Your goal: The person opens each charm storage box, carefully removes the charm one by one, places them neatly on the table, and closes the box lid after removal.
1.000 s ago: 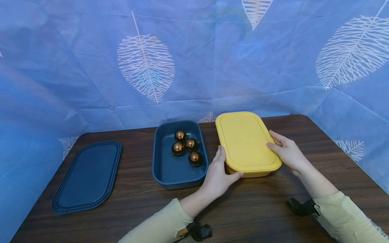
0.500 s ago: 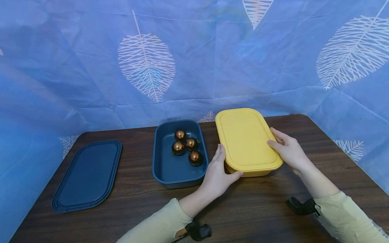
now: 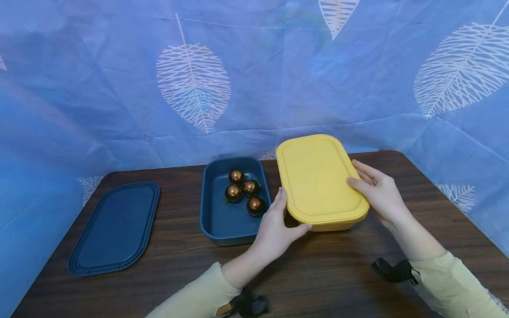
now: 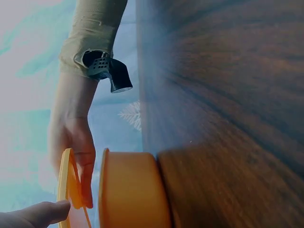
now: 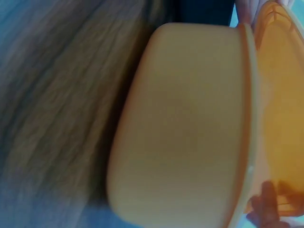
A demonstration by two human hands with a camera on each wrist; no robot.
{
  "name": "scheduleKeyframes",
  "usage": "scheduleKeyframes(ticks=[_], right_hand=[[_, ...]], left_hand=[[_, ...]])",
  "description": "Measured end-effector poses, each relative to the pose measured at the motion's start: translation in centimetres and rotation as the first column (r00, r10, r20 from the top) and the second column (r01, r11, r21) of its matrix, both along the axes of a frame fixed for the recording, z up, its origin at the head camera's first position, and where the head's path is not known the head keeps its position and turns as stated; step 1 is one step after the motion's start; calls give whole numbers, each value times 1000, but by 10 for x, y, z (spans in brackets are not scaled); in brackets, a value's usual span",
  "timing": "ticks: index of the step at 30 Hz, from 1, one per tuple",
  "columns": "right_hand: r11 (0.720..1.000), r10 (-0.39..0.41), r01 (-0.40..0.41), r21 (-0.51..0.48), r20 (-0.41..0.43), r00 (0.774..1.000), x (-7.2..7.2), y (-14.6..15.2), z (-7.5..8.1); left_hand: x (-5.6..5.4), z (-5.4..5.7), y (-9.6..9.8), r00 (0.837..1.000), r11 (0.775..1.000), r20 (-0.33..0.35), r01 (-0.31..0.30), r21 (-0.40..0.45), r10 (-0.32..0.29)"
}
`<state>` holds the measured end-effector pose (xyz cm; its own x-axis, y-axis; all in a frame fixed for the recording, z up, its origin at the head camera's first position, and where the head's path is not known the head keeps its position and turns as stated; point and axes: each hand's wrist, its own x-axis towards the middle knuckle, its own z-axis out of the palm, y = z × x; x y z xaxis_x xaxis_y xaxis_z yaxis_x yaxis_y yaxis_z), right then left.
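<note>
A yellow lid (image 3: 320, 176) sits tilted above a yellow box (image 3: 332, 227) on the table. Both wrist views show a gap between the raised lid (image 4: 65, 183) and the box (image 4: 133, 190). My left hand (image 3: 272, 232) holds the lid at its left side and near corner, thumb along the front edge. At the right edge, my right hand (image 3: 379, 194) grips the lid with the thumb on top and fingers (image 5: 269, 202) underneath. The inside of the box is hidden by the lid and the box wall.
Left of the yellow box stands an open blue box (image 3: 228, 225) holding several shiny brown balls (image 3: 233, 193). A dark blue lid (image 3: 115, 229) lies on the wooden table (image 3: 179, 274) farther left. A blue leaf-patterned cloth (image 3: 270, 79) hangs behind the table.
The yellow lid has risen off the box, its far end highest, and shifted slightly left. My left hand has moved left with it, and my right hand slightly up.
</note>
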<state>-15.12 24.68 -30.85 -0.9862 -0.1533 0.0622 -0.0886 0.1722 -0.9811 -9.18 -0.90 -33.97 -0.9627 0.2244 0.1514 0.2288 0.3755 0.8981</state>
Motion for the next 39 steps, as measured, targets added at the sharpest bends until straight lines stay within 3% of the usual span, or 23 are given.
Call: scheduleKeyframes(ticks=[4,6,15,28,33,39], right_hand=[[968,66,-60,-245,15,998,2,-7,4],[946,101,-96,-311,1,995,3,-10,5],[870,152,-137,-473,-6,988,6,-30,11],[804,228,-210,-556,-38,973,2,-63,17],[795,229,-214,-567,-46,972,1,-77,19],[805,232,-218,-552,-47,972,1,-99,23]], left_hand=[[3,3,-9,1000,998,-22,11,62,-10],[4,4,-14,1000,996,-29,9,85,-6],[9,12,-36,999,992,-51,-3,123,9],[14,16,-63,998,989,-54,-30,146,38],[16,18,-78,998,991,-48,-32,128,39],[20,23,-100,998,996,-34,-58,73,61]])
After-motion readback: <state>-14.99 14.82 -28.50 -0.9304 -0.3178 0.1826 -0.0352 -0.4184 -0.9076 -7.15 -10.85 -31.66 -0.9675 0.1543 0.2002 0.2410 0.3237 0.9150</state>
